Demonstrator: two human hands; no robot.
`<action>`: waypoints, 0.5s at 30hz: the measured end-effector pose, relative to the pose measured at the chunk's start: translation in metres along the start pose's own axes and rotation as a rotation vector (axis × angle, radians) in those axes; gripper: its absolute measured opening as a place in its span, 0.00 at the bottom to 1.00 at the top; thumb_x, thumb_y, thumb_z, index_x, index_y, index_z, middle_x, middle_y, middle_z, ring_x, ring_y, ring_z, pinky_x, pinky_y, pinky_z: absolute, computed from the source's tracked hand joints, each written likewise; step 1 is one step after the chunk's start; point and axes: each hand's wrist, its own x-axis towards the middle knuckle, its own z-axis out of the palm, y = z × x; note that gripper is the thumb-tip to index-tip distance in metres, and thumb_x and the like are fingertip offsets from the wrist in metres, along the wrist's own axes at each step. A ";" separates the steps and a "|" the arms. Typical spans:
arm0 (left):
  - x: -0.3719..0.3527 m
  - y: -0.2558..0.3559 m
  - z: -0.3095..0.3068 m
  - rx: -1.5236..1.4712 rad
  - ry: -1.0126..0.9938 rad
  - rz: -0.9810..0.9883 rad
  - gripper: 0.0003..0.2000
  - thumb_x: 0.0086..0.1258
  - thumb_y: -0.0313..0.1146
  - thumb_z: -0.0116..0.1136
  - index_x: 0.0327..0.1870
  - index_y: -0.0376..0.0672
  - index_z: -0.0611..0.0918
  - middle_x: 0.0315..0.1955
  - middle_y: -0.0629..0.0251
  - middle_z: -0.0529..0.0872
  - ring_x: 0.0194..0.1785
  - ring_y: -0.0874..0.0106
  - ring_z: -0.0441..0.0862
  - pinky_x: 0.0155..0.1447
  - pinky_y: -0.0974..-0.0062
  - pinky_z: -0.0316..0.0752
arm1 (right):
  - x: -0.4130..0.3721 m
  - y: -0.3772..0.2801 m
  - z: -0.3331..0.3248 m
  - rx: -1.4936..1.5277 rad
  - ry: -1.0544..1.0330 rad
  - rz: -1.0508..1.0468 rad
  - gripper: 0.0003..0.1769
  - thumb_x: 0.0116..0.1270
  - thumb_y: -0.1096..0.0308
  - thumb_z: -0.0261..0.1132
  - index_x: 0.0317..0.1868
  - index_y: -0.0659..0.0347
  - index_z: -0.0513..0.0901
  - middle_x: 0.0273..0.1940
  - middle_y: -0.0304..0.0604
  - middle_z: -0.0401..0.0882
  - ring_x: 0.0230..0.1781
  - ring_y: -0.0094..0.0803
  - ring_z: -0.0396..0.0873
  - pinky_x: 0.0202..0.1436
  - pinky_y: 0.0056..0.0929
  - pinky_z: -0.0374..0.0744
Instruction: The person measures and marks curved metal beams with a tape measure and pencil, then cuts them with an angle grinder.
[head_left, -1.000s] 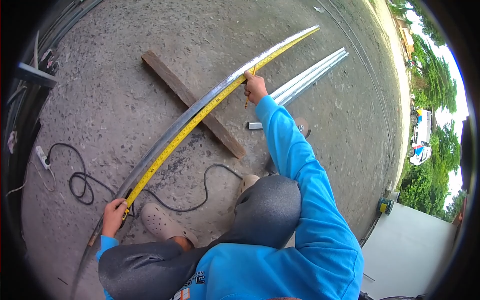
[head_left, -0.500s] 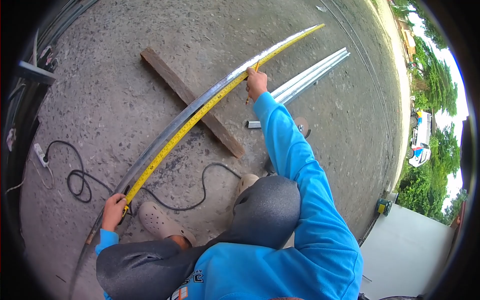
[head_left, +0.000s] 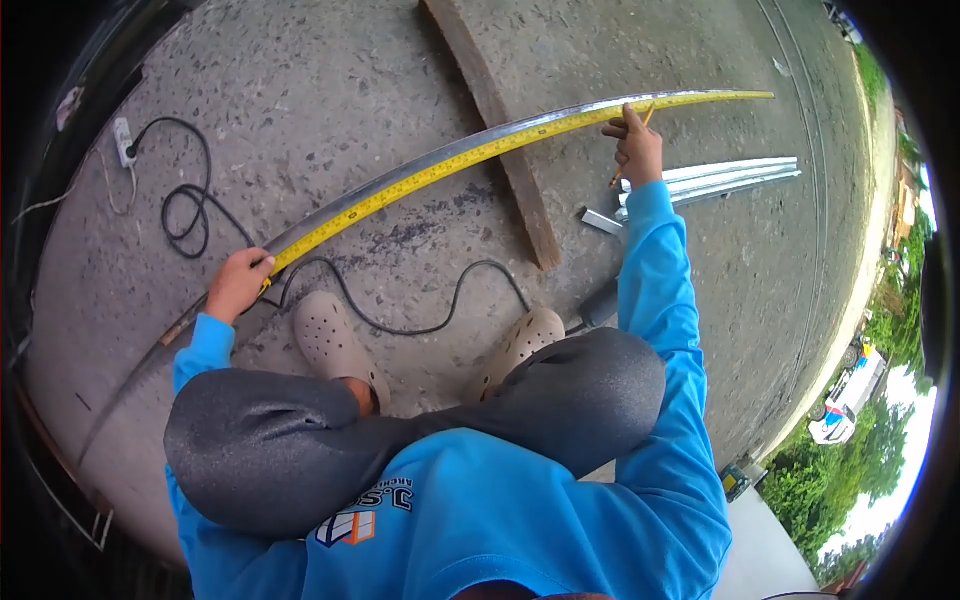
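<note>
A yellow tape measure [head_left: 370, 200] is drawn out along a long grey metal bar [head_left: 420, 165], which has a shiny far part. My left hand [head_left: 238, 284] is closed around the tape measure's case at the near end, and the hand mostly hides the case. Farther along, my right hand [head_left: 640, 150] holds a yellow pencil [head_left: 650, 114] between its fingers. Its fingertips are at the tape's lower edge, beside the bar. The tape's far end extends to the right beyond this hand.
A wooden beam [head_left: 500, 130] lies crosswise under the bar. Several silvery metal channels [head_left: 730, 178] rest on the concrete at right. A black cord [head_left: 400, 328] runs from a white power strip [head_left: 124, 142] past my clogs [head_left: 330, 335]. A white vehicle [head_left: 848, 395] stands far right.
My view has turned, so the bar and tape now look flatter across the picture. My right hand stays by the tape with the pencil, its fingers somewhat more extended. The left keeps its hold.
</note>
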 end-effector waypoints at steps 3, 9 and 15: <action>0.005 0.004 0.002 0.076 -0.010 -0.064 0.18 0.75 0.46 0.58 0.54 0.42 0.87 0.45 0.49 0.90 0.51 0.52 0.86 0.56 0.58 0.78 | -0.019 -0.008 -0.006 0.298 -0.177 0.029 0.32 0.81 0.46 0.53 0.53 0.75 0.81 0.41 0.58 0.87 0.21 0.24 0.70 0.24 0.25 0.69; 0.012 0.008 0.003 0.129 0.010 -0.107 0.19 0.76 0.47 0.57 0.55 0.44 0.87 0.46 0.51 0.90 0.52 0.52 0.87 0.58 0.57 0.78 | -0.058 -0.027 0.020 0.019 -0.381 -0.099 0.41 0.83 0.38 0.42 0.49 0.71 0.85 0.44 0.56 0.86 0.40 0.39 0.85 0.45 0.35 0.84; 0.030 0.008 0.000 0.205 -0.029 -0.121 0.19 0.76 0.47 0.57 0.55 0.43 0.88 0.50 0.50 0.89 0.55 0.53 0.85 0.61 0.58 0.77 | -0.085 -0.032 0.065 -0.037 -0.483 -0.478 0.32 0.84 0.44 0.47 0.52 0.69 0.83 0.40 0.45 0.84 0.29 0.25 0.79 0.31 0.25 0.78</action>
